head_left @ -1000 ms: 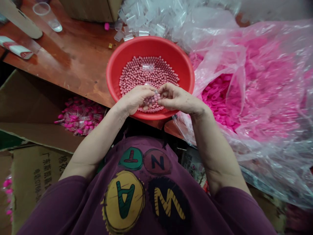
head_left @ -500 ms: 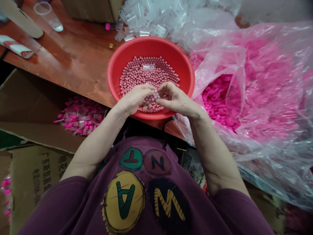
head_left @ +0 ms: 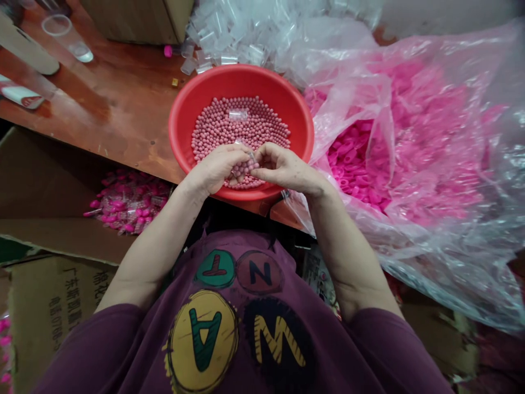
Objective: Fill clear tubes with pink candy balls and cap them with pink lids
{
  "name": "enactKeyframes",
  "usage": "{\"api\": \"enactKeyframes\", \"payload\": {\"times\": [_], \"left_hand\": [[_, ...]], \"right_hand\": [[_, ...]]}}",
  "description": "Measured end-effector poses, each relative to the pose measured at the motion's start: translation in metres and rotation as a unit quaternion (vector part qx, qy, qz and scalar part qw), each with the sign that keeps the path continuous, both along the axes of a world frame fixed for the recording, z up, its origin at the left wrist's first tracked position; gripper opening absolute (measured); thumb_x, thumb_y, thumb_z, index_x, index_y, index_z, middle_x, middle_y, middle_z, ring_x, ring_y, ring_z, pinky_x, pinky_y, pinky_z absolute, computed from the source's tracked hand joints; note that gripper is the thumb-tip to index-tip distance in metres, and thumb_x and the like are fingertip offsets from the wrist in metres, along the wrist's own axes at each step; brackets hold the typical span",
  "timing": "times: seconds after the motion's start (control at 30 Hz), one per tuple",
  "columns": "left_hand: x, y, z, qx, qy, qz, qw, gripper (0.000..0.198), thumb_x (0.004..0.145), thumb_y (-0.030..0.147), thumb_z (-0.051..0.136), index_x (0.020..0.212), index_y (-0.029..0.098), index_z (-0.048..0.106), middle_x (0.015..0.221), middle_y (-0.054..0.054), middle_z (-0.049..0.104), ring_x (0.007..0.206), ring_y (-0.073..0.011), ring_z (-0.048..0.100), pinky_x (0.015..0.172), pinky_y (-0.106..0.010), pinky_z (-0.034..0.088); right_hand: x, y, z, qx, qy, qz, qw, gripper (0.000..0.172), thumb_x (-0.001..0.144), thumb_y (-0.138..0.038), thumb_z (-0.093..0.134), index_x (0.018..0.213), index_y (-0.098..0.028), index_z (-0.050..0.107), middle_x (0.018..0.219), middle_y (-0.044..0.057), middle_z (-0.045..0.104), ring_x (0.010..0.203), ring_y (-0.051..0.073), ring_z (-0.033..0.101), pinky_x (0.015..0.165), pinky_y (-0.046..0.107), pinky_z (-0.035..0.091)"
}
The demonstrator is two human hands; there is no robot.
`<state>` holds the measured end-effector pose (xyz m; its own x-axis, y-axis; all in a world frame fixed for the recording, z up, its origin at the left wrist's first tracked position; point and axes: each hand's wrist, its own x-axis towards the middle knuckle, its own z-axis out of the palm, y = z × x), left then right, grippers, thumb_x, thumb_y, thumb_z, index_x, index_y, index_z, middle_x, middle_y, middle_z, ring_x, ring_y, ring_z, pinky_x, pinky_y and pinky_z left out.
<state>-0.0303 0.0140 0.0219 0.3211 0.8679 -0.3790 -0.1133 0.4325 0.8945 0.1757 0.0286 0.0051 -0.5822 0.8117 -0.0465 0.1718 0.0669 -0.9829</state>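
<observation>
Small clear container point(head_left: 247, 164), pink beads inside, sits between your two hands over the near side of the red basin point(head_left: 179, 112), just above the bead layer. Your left hand point(head_left: 215, 169) is curled around its left end, fingers closed on it. Your right hand point(head_left: 283, 168) pinches the other end with thumb and forefinger, the other fingers tucked. Your fingers hide the exact contact, and the container is too small to tell its shape or whether it's capped. The basin holds a loose layer of pink beads point(head_left: 229, 128), with one clear piece point(head_left: 238, 115) lying on top toward the far side. The basin rests on the wooden table point(head_left: 123, 104), its near rim overhanging the table edge. Touching the basin on your right is a big clear plastic bag point(head_left: 459, 230) full of bright pink parts point(head_left: 361, 169). Behind the basin is a heap of empty clear pieces point(head_left: 241, 30). At far left on the table is a clear cup point(head_left: 65, 35), lying tilted. Below the table edge on your left is a cardboard box point(head_left: 49, 180) with a pile of pink-filled clear pieces point(head_left: 123, 201).
</observation>
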Motion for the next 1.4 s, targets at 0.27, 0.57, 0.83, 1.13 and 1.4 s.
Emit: {"api": "enactKeyframes", "payload": {"times": [0.27,0.57,0.83,1.13,1.4], "left_hand": [[-0.002,-0.004,0.003,-0.018,-0.003,0.027,0.999,0.018,0.071,0.021,0.078,0.086,0.014,0.076,0.069,-0.003,0.067,0.048,-0.0117,0.054,0.039,-0.021,0.032],[0.000,-0.009,0.011,-0.026,0.021,0.102,0.994,0.019,0.076,0.016,0.077,0.094,0.016,0.081,0.074,-0.001,0.075,0.054,-0.0123,0.062,0.043,-0.022,0.043],[-0.002,-0.006,0.007,-0.009,-0.015,0.122,0.992,0.020,0.081,0.021,0.078,0.099,0.014,0.082,0.076,-0.003,0.079,0.054,-0.0139,0.068,0.041,-0.021,0.047],[-0.002,-0.008,0.006,-0.011,-0.025,0.122,0.992,0.015,0.079,0.022,0.084,0.094,0.018,0.083,0.078,-0.002,0.079,0.053,-0.0132,0.067,0.042,-0.023,0.044],[-0.001,-0.011,0.012,-0.032,-0.021,0.113,0.993,0.015,0.082,0.026,0.085,0.096,0.020,0.082,0.081,-0.001,0.076,0.059,-0.0125,0.064,0.046,-0.023,0.043]], "right_hand": [[-0.001,-0.001,-0.014,0.034,0.070,-0.005,0.997,0.041,0.089,-0.054,0.084,0.097,-0.024,0.058,0.096,-0.003,0.063,0.090,0.015,0.060,0.083,0.031,0.055],[-0.011,-0.031,-0.026,0.261,-0.077,-0.255,0.928,0.028,0.113,-0.046,0.057,0.131,-0.024,0.058,0.138,0.011,0.067,0.113,0.021,0.066,0.104,0.041,0.061],[0.114,-0.052,-0.052,0.304,-0.207,-0.500,0.784,0.016,0.108,-0.031,0.055,0.112,-0.023,0.069,0.109,0.008,0.076,0.099,0.021,0.072,0.091,0.039,0.061],[0.160,-0.023,-0.045,0.124,-0.527,-0.468,0.698,0.041,0.102,-0.036,0.070,0.136,-0.013,0.072,0.141,0.025,0.074,0.132,0.041,0.069,0.115,0.061,0.055],[0.155,-0.005,-0.041,0.114,-0.519,-0.493,0.689,0.037,0.099,-0.022,0.056,0.132,-0.012,0.070,0.138,0.025,0.074,0.130,0.037,0.069,0.119,0.061,0.051]]}}
